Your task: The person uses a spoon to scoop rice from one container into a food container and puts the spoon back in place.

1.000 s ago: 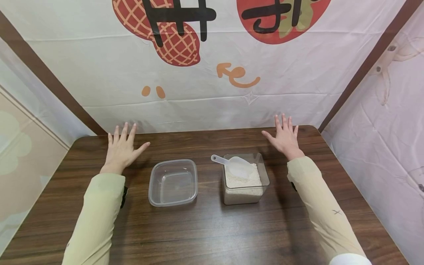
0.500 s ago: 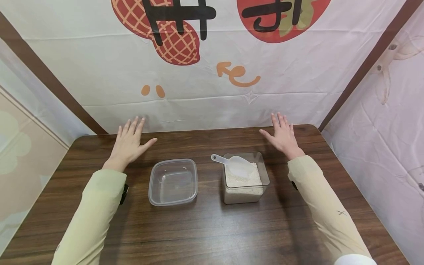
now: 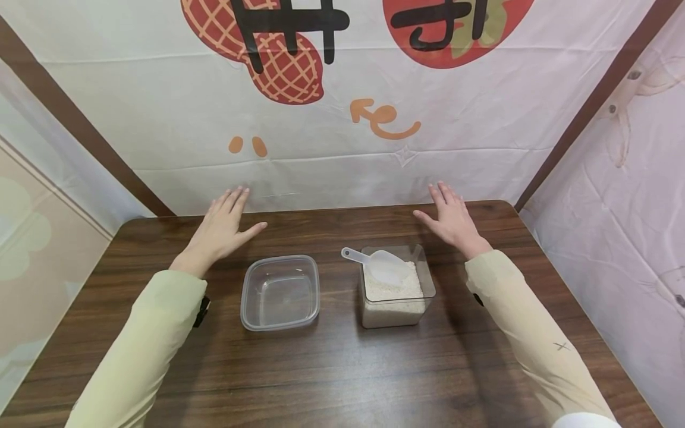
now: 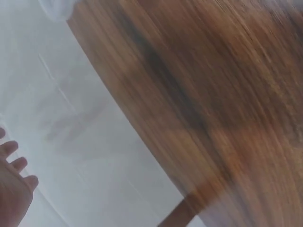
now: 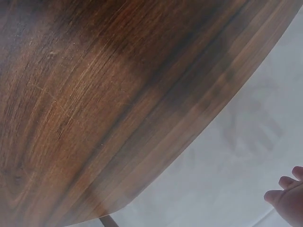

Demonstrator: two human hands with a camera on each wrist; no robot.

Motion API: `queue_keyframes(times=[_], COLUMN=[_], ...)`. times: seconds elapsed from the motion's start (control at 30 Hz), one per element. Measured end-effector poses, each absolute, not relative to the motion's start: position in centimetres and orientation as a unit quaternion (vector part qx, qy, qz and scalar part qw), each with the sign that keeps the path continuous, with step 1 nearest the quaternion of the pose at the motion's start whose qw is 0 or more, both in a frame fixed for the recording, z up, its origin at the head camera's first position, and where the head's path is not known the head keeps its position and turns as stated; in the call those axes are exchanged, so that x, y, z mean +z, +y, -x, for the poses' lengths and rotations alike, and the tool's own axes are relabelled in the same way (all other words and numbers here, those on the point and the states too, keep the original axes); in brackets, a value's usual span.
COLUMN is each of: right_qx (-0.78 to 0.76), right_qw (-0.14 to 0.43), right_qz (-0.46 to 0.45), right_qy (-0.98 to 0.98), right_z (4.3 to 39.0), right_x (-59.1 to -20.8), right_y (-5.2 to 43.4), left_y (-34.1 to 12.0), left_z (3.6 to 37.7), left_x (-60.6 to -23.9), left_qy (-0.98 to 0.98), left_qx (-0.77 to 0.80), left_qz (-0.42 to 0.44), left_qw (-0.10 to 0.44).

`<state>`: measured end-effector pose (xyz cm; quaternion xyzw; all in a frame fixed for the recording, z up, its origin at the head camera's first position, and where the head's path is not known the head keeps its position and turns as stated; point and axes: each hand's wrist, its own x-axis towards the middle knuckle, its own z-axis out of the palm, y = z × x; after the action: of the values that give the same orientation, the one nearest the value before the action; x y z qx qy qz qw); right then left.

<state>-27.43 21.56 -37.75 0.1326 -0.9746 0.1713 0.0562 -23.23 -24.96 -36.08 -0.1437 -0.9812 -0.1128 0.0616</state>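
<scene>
In the head view my left hand (image 3: 227,223) hovers open with straight fingers above the far left of the dark wooden table (image 3: 332,368), holding nothing. Nearest to it is an empty clear plastic tub (image 3: 280,292). My right hand (image 3: 452,219) is open too, fingers straight, just beyond a clear square container of white grains (image 3: 395,288). A white plastic scoop (image 3: 381,265) lies on the grains, handle pointing left. In the wrist views only fingertips (image 4: 14,163) (image 5: 286,182) show at the frame edges, over the table edge (image 5: 199,137) and white cloth.
A printed white cloth backdrop (image 3: 342,119) hangs right behind the table's far edge, close to both hands. Cloth side walls (image 3: 631,208) and brown frame poles (image 3: 594,101) close in left and right. Bare tabletop lies in front of the two containers.
Both hands have lifted off the table and drifted inward and toward the backdrop, the left one farther. The tub, container and scoop have not moved.
</scene>
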Motion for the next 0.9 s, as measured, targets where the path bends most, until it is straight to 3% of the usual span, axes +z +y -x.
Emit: queue_keyframes(times=[0.9], right_qx=[0.167], right_qw=[0.031], right_qz=[-0.182], right_qy=[-0.969], right_z=[25.0], right_x=[-36.4], right_y=[20.0], left_y=[-20.2], left_z=[21.1], left_x=[-34.2], left_qy=[-0.965], left_qx=[-0.127], left_qz=[0.227], left_qw=[0.046])
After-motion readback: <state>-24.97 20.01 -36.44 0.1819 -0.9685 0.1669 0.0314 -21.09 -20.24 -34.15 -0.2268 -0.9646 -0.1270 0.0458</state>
